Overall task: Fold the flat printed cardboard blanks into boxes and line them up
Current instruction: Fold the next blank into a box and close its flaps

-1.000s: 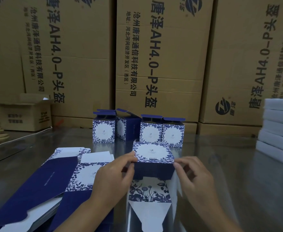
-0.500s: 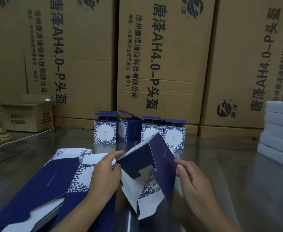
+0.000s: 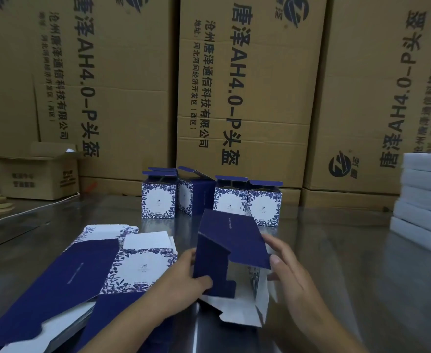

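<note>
Just the head cam for this one, looking down at the counter (image 3: pixel 349 250). The half-folded box (image 3: pixel 231 248) is held up off the surface right in front of the person, tilted, navy side toward us, with the white and floral bottom flaps hanging loose underneath and not tucked. The left grip (image 3: pixel 183 278) is closed on it, thumb on top and fingers under, pinching the lower left navy flap. The right grip (image 3: pixel 285 271) has hold of the right edge, thumb at the near corner and fingers curled round the side (loosely, from what I can see). The pile of flat blanks (image 3: pixel 82 273) lies just left of the hands, and the finished boxes (image 3: pixel 158 200) stand in a row further back, lids up, in front of the big brown cartons (image 3: pixel 247 98). A stack of white foam pieces (image 3: pixel 425 200) sits off to the right. Handling-wise I'd guess this is thin printed card: very light, springy along the creases, easy to dent or scuff if squeezed mid-panel. Best bet is holding by edges and corners near the score lines, keeping one side steady while the other pushes the bottom flaps in. The coated print probably slips a bit, so light pinches, no crushing.
</note>
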Action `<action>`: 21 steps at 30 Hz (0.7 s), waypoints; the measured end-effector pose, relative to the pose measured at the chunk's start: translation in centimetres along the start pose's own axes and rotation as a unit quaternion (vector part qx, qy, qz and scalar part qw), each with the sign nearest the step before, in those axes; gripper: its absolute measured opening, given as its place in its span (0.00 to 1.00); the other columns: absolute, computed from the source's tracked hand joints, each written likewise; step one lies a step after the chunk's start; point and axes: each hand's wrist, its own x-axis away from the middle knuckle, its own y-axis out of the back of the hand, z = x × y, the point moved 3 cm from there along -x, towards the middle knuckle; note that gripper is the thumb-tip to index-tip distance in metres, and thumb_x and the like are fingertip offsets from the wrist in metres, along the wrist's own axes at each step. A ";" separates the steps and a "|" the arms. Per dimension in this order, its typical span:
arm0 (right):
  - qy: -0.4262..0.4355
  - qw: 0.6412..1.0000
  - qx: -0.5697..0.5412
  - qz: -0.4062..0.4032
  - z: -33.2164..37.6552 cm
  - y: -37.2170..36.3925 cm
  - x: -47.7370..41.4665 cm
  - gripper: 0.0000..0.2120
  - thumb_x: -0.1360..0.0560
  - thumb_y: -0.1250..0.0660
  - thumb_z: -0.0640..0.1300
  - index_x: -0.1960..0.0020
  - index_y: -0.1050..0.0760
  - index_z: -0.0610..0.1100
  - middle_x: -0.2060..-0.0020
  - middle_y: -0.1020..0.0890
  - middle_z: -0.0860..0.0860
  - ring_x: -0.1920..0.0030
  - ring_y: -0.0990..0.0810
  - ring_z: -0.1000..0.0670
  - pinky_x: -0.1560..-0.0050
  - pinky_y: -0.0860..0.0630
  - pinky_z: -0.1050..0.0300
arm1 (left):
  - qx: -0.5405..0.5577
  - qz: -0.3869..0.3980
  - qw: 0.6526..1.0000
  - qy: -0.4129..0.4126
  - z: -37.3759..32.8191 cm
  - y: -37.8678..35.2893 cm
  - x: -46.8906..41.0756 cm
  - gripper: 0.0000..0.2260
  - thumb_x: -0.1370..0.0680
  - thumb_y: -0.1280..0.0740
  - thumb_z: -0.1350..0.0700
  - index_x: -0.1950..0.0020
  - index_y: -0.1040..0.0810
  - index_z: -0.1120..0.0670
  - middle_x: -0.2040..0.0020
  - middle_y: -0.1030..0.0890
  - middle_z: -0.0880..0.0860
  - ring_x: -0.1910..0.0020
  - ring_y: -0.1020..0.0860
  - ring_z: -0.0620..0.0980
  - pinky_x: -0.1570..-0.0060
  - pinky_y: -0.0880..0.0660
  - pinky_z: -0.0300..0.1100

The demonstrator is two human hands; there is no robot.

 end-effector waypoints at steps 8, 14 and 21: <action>0.018 0.998 0.045 0.027 -0.2 -0.4 0.0 0.11 0.31 0.42 0.58 0.48 0.33 0.63 0.35 0.30 0.69 0.40 0.26 0.60 0.49 0.28 0.58 | 0.057 -0.074 0.990 -0.106 -1.4 0.4 0.5 0.32 0.26 0.39 0.66 0.37 0.42 0.31 0.43 0.30 0.26 0.45 0.29 0.26 0.51 0.27 0.28; 0.048 0.994 0.100 0.024 -0.1 -0.8 0.1 0.19 0.33 0.38 0.60 0.43 0.36 0.67 0.35 0.31 0.67 0.41 0.26 0.58 0.50 0.26 0.59 | 0.043 -0.127 0.977 -0.169 -1.8 0.9 0.6 0.15 0.22 0.41 0.57 0.44 0.25 0.38 0.34 0.35 0.30 0.35 0.38 0.27 0.35 0.38 0.38; 0.054 0.994 0.094 0.019 0.2 -0.7 0.1 0.20 0.33 0.37 0.56 0.43 0.36 0.67 0.36 0.30 0.66 0.42 0.25 0.57 0.51 0.25 0.60 | 0.011 -0.120 0.976 -0.183 -1.6 0.8 0.5 0.09 0.20 0.39 0.52 0.45 0.24 0.39 0.37 0.34 0.29 0.35 0.37 0.30 0.34 0.39 0.39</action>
